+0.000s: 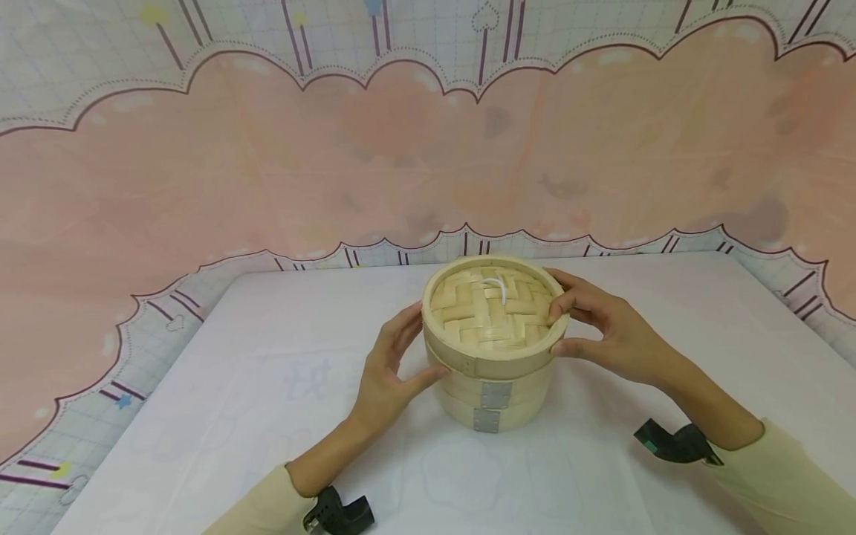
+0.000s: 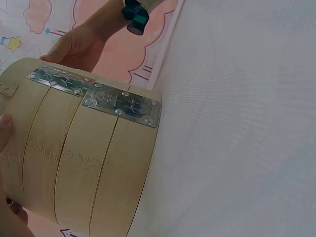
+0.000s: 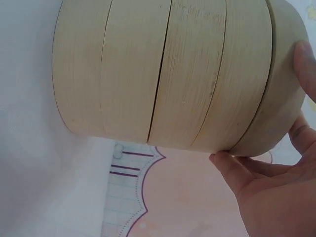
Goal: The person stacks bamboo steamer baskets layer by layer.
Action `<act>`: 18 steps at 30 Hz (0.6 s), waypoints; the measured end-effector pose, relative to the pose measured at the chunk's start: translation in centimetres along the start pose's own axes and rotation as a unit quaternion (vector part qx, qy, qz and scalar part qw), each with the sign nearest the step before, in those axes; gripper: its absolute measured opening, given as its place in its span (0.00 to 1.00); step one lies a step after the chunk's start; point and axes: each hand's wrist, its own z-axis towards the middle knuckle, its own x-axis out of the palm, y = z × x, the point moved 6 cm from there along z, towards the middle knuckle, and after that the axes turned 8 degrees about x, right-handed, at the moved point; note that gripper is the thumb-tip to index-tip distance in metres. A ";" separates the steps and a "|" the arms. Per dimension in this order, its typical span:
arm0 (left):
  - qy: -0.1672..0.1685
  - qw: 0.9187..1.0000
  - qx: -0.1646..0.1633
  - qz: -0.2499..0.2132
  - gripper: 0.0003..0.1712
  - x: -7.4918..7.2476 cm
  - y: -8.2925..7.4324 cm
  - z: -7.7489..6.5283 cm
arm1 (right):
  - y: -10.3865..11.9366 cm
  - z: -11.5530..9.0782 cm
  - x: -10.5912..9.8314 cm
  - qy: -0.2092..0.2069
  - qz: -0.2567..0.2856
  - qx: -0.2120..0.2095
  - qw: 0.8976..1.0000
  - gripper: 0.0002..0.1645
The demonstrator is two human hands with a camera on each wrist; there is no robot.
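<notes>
A round bamboo steamer point(image 1: 495, 394) stands upright on the white table, with its woven lid point(image 1: 461, 312) on top. A small white loop point(image 1: 498, 284) sits in the lid's middle. My left hand point(image 1: 388, 368) holds the steamer's left side, its thumb along the front just under the lid's rim and its fingers round the back. On the right, my right hand point(image 1: 618, 334) grips the lid's rim, with a finger bent over the top and the thumb at the lower edge. Metal plates point(image 2: 121, 104) with rivets join the stacked wooden bands in the left wrist view.
The white tabletop point(image 1: 281, 416) spreads out on all sides of the steamer. Behind it hangs a pink and white patterned cloth point(image 1: 334, 163). Dark wrist devices point(image 1: 675, 442) sit by both sleeves.
</notes>
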 end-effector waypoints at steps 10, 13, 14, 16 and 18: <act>-0.002 1.000 -0.006 0.018 0.44 0.0 0.0 -0.1 | -0.1 -0.2 0.1 0.005 -0.031 0.014 0.999 0.19; -0.004 1.000 -0.007 0.025 0.40 -0.1 -0.1 0.0 | -0.1 -0.2 0.1 0.010 -0.039 0.025 0.999 0.19; -0.003 1.000 -0.009 0.028 0.39 -0.1 -0.1 0.0 | -0.1 -0.2 0.0 0.011 -0.041 0.028 0.999 0.20; 0.001 0.999 -0.012 0.035 0.37 -0.1 -0.1 0.1 | 0.0 -0.2 0.0 0.012 -0.041 0.030 0.999 0.21; 0.004 0.999 -0.015 0.041 0.36 -0.2 -0.1 0.1 | 0.1 -0.3 0.0 0.010 -0.037 0.033 0.999 0.22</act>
